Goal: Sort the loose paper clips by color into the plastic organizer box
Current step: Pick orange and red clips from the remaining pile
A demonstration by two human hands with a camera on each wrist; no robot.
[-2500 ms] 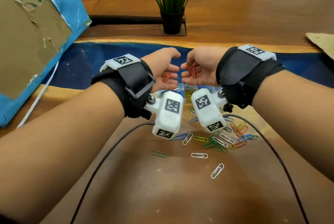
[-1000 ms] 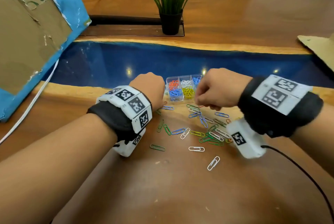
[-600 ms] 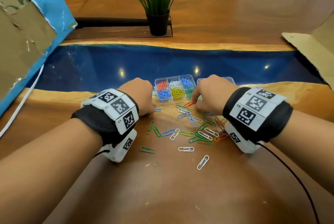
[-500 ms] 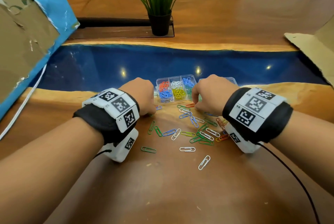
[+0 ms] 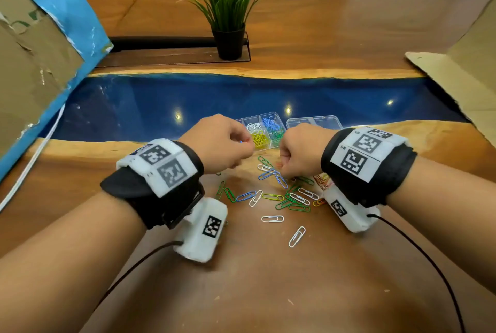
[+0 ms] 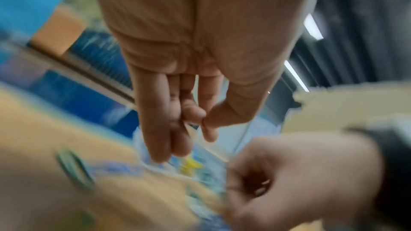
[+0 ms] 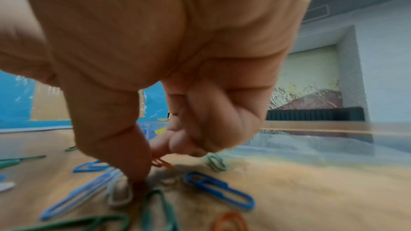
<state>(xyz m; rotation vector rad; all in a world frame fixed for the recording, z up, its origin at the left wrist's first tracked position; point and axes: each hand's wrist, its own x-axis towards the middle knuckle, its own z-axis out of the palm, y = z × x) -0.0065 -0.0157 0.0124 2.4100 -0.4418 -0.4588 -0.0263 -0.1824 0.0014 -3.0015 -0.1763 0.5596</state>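
Orange wire shows at the tips of the right hand (image 7: 155,76): an orange paper clip (image 7: 161,162) lies pinched between the thumb and a curled finger, low over the wooden table (image 5: 268,292), with the other fingers folded in above it. Around that grip lie the loose paper clips (image 5: 271,193), blue, green, white, yellow and orange, scattered on the wood just beneath and beside the hand.

The left hand (image 5: 218,144) hangs above the near left corner of the plastic organizer box (image 5: 279,119), thumb tip pressed against a fingertip; a speck of blue shows there in the head view, but the wrist view is too blurred to tell whether a clip is held. The remaining fingers point down, loosely together.

The box stands at the edge of the blue resin strip, just beyond both hands; white, blue, yellow and green clips lie in separate compartments. Its clear lid (image 5: 314,121) lies open to the right
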